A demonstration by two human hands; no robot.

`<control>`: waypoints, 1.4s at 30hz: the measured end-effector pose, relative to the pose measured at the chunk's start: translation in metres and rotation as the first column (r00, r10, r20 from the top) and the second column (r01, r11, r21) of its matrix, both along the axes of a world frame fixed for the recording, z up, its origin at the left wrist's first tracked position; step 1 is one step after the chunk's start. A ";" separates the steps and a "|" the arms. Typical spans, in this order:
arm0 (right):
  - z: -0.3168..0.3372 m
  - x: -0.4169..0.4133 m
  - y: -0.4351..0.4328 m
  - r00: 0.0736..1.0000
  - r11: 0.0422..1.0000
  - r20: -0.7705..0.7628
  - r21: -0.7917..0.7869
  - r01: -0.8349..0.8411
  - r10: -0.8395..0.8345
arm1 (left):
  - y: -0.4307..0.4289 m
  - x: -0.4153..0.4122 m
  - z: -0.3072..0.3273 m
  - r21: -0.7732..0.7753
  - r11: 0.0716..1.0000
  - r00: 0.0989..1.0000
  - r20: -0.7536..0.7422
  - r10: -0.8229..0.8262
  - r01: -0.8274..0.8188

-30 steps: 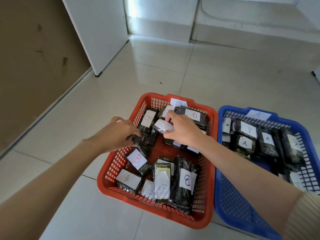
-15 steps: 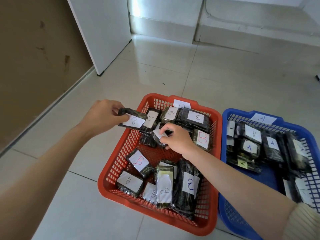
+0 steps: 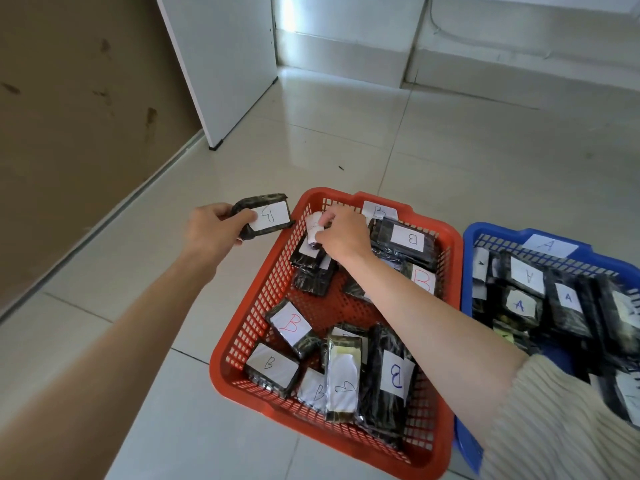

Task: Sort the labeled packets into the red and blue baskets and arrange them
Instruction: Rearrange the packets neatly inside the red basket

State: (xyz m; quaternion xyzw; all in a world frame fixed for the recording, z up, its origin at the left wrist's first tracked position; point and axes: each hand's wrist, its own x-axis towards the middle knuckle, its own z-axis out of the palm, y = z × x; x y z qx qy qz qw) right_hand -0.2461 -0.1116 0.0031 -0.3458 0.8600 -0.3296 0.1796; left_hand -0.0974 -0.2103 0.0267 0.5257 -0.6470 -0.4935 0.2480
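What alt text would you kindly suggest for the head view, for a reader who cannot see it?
A person's left hand holds a B-labelled packet just left of a red basket of B packets, while the right hand pinches a second packet at its far end. A blue basket of A packets sits to the right.

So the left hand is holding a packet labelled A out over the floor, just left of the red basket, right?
Not quite: the label reads B, not A. The head view shows the left hand gripping the B packet out over the floor, just left of the red basket.
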 end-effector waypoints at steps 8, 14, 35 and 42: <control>-0.010 0.017 -0.002 0.966 0.993 -0.236 0.077 -0.090 0.106 | 0.006 0.003 -0.004 0.104 0.995 1.000 -0.030 -0.003 0.006; -0.014 0.006 -0.010 0.990 1.000 -0.140 0.016 -0.006 0.008 | 0.014 0.003 -0.006 0.180 0.982 0.998 0.016 -0.067 0.063; 0.032 -0.025 0.094 0.757 0.796 -0.274 0.339 -0.501 0.593 | 0.066 -0.034 -0.001 -0.006 0.863 0.845 0.207 -0.494 0.506; 0.000 -0.015 0.101 0.563 0.733 -0.496 0.588 -0.342 0.661 | 0.052 -0.013 -0.019 -0.361 0.786 0.787 0.568 -0.242 0.502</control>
